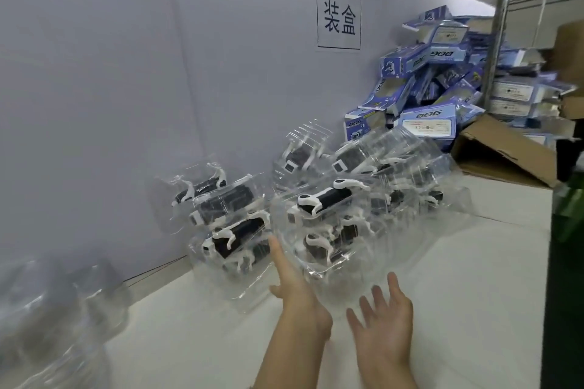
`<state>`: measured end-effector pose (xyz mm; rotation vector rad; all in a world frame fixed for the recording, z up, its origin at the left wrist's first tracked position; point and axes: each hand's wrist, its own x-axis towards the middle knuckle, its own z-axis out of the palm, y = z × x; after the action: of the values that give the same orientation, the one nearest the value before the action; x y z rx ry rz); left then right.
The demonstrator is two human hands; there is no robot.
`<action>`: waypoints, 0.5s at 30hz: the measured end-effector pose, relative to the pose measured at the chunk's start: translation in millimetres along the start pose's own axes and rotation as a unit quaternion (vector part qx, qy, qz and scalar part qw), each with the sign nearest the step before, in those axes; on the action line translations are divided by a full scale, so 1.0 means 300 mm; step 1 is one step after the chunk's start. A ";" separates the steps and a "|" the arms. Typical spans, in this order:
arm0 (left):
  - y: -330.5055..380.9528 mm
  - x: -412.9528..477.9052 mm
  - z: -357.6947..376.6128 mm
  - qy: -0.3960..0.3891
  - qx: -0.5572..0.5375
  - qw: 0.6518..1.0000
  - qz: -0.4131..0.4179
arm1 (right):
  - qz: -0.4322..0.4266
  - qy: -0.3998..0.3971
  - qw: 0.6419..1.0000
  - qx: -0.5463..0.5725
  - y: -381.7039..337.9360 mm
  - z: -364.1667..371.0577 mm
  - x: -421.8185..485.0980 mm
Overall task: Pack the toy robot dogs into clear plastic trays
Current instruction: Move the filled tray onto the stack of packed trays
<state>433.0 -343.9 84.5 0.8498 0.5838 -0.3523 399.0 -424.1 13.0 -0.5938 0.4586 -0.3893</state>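
Before the filled clear trays (328,230), left hand (298,294) and right hand (384,328) reach forward, fingers spread, empty.

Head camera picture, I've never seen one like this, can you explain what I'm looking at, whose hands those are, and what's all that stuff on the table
There is no machine here. A person wears one camera on the head, looking forward and down, so you see their own two hands. The left hand and the right hand are both open, fingers straight, reaching toward a pile of clear plastic trays on the white table. Neither hand grips anything. The trays hold black-and-white toy robot dogs. Behind them lie blue retail boxes and a cardboard carton.
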 end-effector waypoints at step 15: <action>0.031 0.004 0.197 -0.037 0.009 0.999 -0.011 | -0.004 -0.052 0.946 -0.319 -0.086 0.077 0.247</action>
<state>458.8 -384.6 120.1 0.8449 0.5226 -0.4079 466.8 -468.5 23.7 -1.2414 0.4790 -0.2085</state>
